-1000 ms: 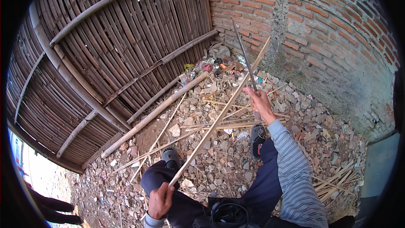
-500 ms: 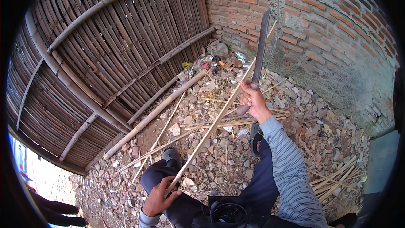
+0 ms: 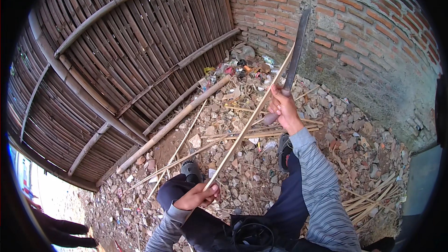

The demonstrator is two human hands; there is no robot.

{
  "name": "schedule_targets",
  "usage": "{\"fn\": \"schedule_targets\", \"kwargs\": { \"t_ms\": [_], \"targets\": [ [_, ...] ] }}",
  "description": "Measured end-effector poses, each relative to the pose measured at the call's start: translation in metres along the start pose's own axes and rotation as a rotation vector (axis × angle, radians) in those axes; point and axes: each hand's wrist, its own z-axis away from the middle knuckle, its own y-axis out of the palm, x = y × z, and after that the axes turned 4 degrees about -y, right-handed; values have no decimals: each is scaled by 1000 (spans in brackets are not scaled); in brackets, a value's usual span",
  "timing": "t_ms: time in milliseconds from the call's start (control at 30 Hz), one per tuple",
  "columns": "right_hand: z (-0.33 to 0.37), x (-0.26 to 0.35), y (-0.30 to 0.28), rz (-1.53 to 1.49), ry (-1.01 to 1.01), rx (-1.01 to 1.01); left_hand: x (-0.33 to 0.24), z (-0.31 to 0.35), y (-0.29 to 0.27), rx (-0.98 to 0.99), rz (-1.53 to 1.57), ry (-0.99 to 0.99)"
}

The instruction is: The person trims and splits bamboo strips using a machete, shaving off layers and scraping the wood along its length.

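Note:
My right hand (image 3: 283,108) is closed round the brown handle of a machete (image 3: 297,51), whose long dark blade points up and away. A long, pale bamboo strip (image 3: 245,129) slants from lower left to upper right. My left hand (image 3: 199,198) grips the strip near its lower end. The strip's far part runs along the left side of the blade, and my right thumb and forefinger are against it.
Rubble and stones (image 3: 233,168) cover the ground between my shoes. Several strips lie across it, with another pile of strips (image 3: 373,200) at right. A bamboo pole (image 3: 172,126) lies by the slatted bamboo wall (image 3: 140,42). A brick wall (image 3: 345,37) stands behind.
My left hand has moved up and to the right, and its fingers have closed on the strip. The strip's far end is lower, and the machete leans further right.

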Motion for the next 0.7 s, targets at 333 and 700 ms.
{"fn": "schedule_targets", "kwargs": {
  "t_ms": [333, 700],
  "targets": [
    [20, -26, -7, 935, -370, 196, -60, -20, 1, -382, -471, 254],
    [77, -61, 52, 1467, -639, 585, -83, -51, -4, -262, 30, 41]
  ]
}}
